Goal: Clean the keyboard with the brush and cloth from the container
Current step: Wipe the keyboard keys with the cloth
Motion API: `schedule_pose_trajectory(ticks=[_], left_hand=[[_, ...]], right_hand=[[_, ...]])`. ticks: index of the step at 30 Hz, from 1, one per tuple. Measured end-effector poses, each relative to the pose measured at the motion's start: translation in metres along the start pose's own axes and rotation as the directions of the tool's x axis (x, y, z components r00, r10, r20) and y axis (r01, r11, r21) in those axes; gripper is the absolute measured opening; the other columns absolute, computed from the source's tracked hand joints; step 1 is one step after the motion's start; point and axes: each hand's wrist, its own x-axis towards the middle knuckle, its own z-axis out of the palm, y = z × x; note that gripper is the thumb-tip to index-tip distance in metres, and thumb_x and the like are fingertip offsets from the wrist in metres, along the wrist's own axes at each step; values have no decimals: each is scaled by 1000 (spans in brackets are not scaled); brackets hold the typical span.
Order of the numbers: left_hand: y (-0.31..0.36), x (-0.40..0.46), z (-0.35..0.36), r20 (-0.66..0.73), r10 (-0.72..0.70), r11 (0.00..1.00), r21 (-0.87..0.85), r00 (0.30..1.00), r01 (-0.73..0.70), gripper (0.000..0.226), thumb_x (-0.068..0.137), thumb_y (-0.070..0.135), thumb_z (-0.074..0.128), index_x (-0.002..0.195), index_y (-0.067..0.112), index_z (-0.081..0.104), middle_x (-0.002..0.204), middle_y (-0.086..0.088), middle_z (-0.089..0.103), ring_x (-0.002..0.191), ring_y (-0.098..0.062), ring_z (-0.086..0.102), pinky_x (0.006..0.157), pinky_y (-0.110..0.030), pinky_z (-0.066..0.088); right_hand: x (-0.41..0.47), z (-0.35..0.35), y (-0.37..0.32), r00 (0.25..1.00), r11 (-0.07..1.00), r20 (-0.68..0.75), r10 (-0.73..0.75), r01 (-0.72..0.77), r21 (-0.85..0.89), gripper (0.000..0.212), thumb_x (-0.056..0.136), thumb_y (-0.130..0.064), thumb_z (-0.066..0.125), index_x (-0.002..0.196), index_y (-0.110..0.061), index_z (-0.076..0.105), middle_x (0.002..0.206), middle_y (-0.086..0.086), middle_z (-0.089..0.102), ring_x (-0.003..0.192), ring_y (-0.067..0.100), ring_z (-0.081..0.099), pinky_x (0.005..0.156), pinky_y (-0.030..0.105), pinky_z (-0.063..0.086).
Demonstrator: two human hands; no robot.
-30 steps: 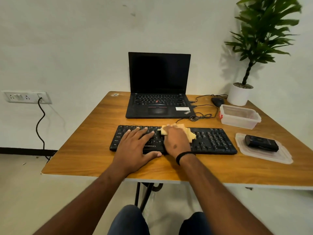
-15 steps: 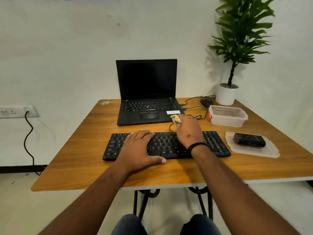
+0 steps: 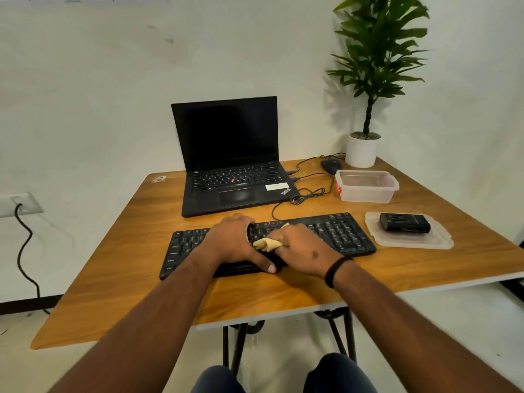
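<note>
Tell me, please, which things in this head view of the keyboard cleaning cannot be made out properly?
- Middle keys of the keyboard: covered by the left hand and right hand.
- Most of the cloth: bunched in the right hand's grip, only a corner shows.
- Black object on the lid: too small to identify; possibly the brush.
- Wall socket: cut off by the left edge.
- Key legends: too small to read.

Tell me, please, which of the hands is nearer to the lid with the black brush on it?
Right. The right hand holds the cloth mid-keyboard, closer to the lid at the right; the left hand rests farther left.
</note>
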Motion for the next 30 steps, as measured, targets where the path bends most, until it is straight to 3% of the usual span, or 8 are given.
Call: schedule_pose_trajectory(ticks=[3, 6, 8, 13, 19, 24, 26, 30], left_hand=[[8, 5, -8, 74, -74, 997, 42, 995, 71, 122, 17, 88, 76, 119, 25, 56, 116, 9, 58, 104, -15, 56, 93, -41, 52], [19, 7, -16, 131, -131, 989, 80, 983, 122, 119, 18, 81, 82, 119, 23, 56, 111, 6, 60, 99, -17, 58, 89, -43, 54], [24, 6, -18, 145, -148, 986, 99, 978, 135, 120, 25, 75, 87, 126, 21, 53, 117, 4, 59, 103, -19, 57, 91, -44, 54], [29, 8, -18, 136, -110, 989, 111, 985, 96, 121, 31, 64, 94, 138, 29, 49, 131, 5, 58, 114, -20, 56, 96, -42, 51], [35, 10, -21, 186, -149, 984, 120, 971, 128, 121, 38, 57, 96, 143, 26, 45, 140, 0, 53, 124, -26, 52, 101, -45, 48], [38, 7, -22, 198, -155, 984, 119, 968, 133, 121, 43, 56, 96, 147, 26, 41, 142, -2, 51, 126, -26, 50, 102, -45, 46], [39, 5, -23, 200, -164, 983, 114, 966, 143, 122, 42, 57, 96, 147, 25, 41, 142, -2, 51, 126, -27, 50, 102, -46, 47], [41, 4, -24, 207, -187, 979, 120, 960, 165, 123, 39, 57, 96, 145, 26, 43, 140, -1, 53, 126, -28, 51, 103, -49, 47]], right_hand=[[6, -17, 6, 995, 993, -39, 92, -88, 77, 17, 93, -10, 59, 88, -17, 73, 84, 3, 70, 77, 20, 62, 70, 37, 54], [25, -22, 5, 886, 948, -375, 271, -314, -57, 16, 96, -21, 60, 108, -18, 69, 97, 5, 69, 91, 24, 64, 82, 40, 56], [32, -18, -2, 833, 920, -459, 309, -384, -79, 21, 98, -13, 52, 114, -14, 65, 104, 9, 68, 98, 28, 64, 83, 39, 54], [30, 20, -20, 961, 943, -193, 200, -242, -229, 25, 93, -10, 57, 116, -9, 65, 115, 12, 64, 111, 30, 59, 89, 38, 48], [-5, 12, -13, 993, 976, -78, 93, -106, -188, 23, 89, -13, 64, 112, -15, 69, 107, 11, 68, 101, 31, 62, 83, 37, 50], [-26, -18, 0, 992, 994, 79, 97, -94, -51, 23, 92, -5, 57, 99, -19, 74, 100, 3, 72, 88, 18, 61, 93, 37, 49], [-19, -30, -2, 985, 985, 21, 174, -173, -7, 22, 94, -6, 57, 105, -17, 73, 104, 4, 71, 90, 17, 62, 89, 35, 52], [1, -20, -19, 900, 938, -303, 312, -343, -53, 21, 97, -12, 54, 114, -13, 65, 109, 10, 65, 101, 27, 63, 88, 39, 53]])
